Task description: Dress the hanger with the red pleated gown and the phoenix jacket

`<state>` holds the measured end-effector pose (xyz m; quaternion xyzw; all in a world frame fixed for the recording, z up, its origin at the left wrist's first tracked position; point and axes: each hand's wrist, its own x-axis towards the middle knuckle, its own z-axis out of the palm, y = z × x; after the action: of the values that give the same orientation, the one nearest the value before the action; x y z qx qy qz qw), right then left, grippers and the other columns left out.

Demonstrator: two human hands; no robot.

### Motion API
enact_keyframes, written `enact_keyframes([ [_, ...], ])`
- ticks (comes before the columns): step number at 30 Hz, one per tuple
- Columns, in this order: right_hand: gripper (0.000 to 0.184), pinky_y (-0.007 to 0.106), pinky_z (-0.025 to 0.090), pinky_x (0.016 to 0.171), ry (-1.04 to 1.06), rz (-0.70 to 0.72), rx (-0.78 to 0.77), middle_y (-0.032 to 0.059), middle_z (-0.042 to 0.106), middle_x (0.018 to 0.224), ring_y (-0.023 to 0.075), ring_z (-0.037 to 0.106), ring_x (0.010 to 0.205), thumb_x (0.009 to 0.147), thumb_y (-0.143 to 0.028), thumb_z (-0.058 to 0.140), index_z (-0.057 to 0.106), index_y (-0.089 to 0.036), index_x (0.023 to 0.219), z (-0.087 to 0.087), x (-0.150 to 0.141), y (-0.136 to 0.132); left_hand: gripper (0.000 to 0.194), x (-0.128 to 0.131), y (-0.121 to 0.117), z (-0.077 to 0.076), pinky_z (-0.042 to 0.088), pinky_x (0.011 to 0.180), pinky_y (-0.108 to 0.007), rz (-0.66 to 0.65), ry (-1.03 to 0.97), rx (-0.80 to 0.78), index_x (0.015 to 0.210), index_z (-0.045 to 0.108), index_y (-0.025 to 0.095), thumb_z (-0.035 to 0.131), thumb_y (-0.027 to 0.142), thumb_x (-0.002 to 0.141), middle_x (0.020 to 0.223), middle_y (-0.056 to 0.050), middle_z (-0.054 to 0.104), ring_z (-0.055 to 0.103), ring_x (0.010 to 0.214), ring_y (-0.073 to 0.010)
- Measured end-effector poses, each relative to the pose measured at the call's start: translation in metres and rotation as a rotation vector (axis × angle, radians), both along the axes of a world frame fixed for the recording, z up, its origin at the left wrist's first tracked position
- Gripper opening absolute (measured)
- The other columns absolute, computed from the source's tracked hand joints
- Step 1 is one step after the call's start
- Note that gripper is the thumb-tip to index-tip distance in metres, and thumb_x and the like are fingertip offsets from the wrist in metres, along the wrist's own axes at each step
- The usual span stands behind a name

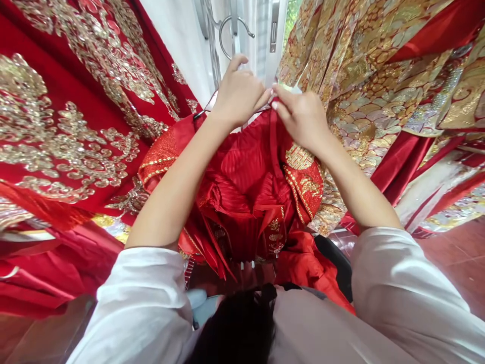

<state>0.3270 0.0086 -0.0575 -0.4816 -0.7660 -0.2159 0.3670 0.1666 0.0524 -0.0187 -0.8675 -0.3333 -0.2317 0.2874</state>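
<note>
A red dress [246, 162] with a pleated bodice and puffed, gold-trimmed sleeves hangs in front of me. It is on a hanger whose metal hook [237, 35] rises above my left hand [240, 93]. That hand is closed at the hanger's neck, and its fingers partly hide what they grip. My right hand [303, 116] pinches the top of a red shoulder strap [273, 129] at the hanger's right side. The fingertips of both hands meet there. A gold round emblem [299, 156] shows on the right sleeve, just below my right wrist.
Red garments with silver-gold beading [76, 146] hang close on the left. Gold patterned garments [364, 96] crowd the right. A metal rack [212, 45] stands behind the hook. Red fabric [306, 263] lies over something black below the dress. Reddish tiled floor [454, 258] shows at right.
</note>
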Motion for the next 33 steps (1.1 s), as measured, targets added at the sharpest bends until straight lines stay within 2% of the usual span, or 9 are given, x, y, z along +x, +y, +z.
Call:
enact_keyframes([
  [4, 0.042, 0.033, 0.044, 0.076, -0.021, -0.007, 0.009, 0.0101, 0.063, 0.088, 0.0225, 0.061, 0.083, 0.092, -0.04, 0.045, 0.053, -0.015, 0.124, -0.03, 0.002, -0.002, 0.04, -0.012, -0.004, 0.009, 0.016, 0.115, -0.031, -0.202, -0.061, -0.187, 0.1, 0.064, 0.027, 0.025, 0.032, 0.095, 0.105, 0.001, 0.067, 0.054, 0.1, -0.0156],
  [7, 0.042, 0.034, 0.045, 0.076, -0.003, -0.003, -0.024, 0.0115, 0.065, 0.093, 0.0234, 0.061, 0.085, 0.091, -0.037, 0.047, 0.054, -0.016, 0.126, -0.03, 0.006, -0.004, 0.036, -0.041, -0.014, 0.015, 0.029, 0.109, -0.028, -0.336, -0.237, -0.239, 0.116, 0.057, 0.027, 0.033, 0.032, 0.091, 0.125, 0.004, 0.059, 0.05, 0.114, -0.0147],
  [10, 0.032, 0.034, 0.045, 0.074, 0.038, 0.066, -0.092, 0.0093, 0.065, 0.083, 0.0229, 0.061, 0.081, 0.088, -0.037, 0.052, 0.063, -0.016, 0.109, -0.011, 0.007, 0.001, 0.037, -0.084, -0.026, 0.009, 0.032, 0.106, -0.032, -0.178, -0.368, -0.218, 0.116, 0.057, 0.024, 0.039, 0.038, 0.087, 0.125, 0.001, 0.059, 0.05, 0.113, -0.0204],
  [13, 0.026, 0.032, 0.044, 0.071, 0.09, 0.167, -0.176, 0.0059, 0.06, 0.066, 0.0193, 0.058, 0.071, 0.085, -0.037, 0.057, 0.066, -0.013, 0.084, 0.011, -0.002, 0.019, 0.047, -0.129, -0.032, -0.007, 0.034, 0.105, -0.036, 0.018, -0.33, -0.377, 0.121, 0.055, 0.023, 0.04, 0.051, 0.086, 0.13, 0.001, 0.057, 0.05, 0.109, -0.024],
  [17, 0.032, 0.029, 0.042, 0.064, 0.144, 0.266, -0.281, 0.0022, 0.049, 0.051, 0.0157, 0.052, 0.061, 0.082, -0.039, 0.06, 0.056, -0.015, 0.062, 0.025, -0.023, 0.046, 0.058, -0.164, -0.03, -0.032, 0.041, 0.099, -0.035, 0.092, -0.226, -0.552, 0.13, 0.05, 0.024, 0.037, 0.06, 0.086, 0.127, 0.0, 0.059, 0.054, 0.107, -0.0248],
  [21, 0.036, 0.028, 0.039, 0.057, 0.139, 0.346, -0.296, 0.0017, 0.046, 0.048, 0.016, 0.049, 0.057, 0.083, -0.043, 0.057, 0.047, -0.02, 0.058, 0.021, -0.033, 0.061, 0.057, -0.163, -0.025, -0.049, 0.043, 0.095, -0.036, 0.201, -0.303, -0.426, 0.128, 0.053, 0.023, 0.032, 0.058, 0.089, 0.116, -0.007, 0.064, 0.057, 0.108, -0.0267],
  [25, 0.034, 0.028, 0.036, 0.056, 0.066, 0.264, -0.216, 0.0023, 0.046, 0.052, 0.016, 0.048, 0.058, 0.083, -0.041, 0.054, 0.04, -0.021, 0.058, 0.019, -0.032, 0.065, 0.057, -0.144, -0.018, -0.056, 0.045, 0.087, -0.036, 0.256, -0.471, -0.311, 0.118, 0.059, 0.025, 0.021, 0.057, 0.092, 0.105, -0.003, 0.066, 0.059, 0.098, -0.0237],
  [30, 0.034, 0.029, 0.036, 0.06, 0.091, 0.135, -0.186, 0.0043, 0.049, 0.06, 0.0173, 0.049, 0.063, 0.086, -0.043, 0.051, 0.041, -0.021, 0.062, 0.014, -0.035, 0.062, 0.068, -0.119, -0.005, -0.053, 0.041, 0.08, -0.036, 0.45, -0.765, -0.124, 0.105, 0.062, 0.025, 0.004, 0.058, 0.094, 0.092, 0.004, 0.064, 0.053, 0.09, -0.0192],
  [33, 0.031, 0.028, 0.038, 0.063, 0.113, 0.147, -0.184, 0.0045, 0.051, 0.064, 0.0177, 0.05, 0.067, 0.089, -0.043, 0.048, 0.047, -0.02, 0.068, 0.007, -0.038, 0.061, 0.07, -0.121, -0.008, -0.044, 0.039, 0.078, -0.036, 0.46, -0.876, 0.011, 0.099, 0.062, 0.02, 0.002, 0.055, 0.095, 0.09, 0.004, 0.063, 0.049, 0.085, -0.0176],
])
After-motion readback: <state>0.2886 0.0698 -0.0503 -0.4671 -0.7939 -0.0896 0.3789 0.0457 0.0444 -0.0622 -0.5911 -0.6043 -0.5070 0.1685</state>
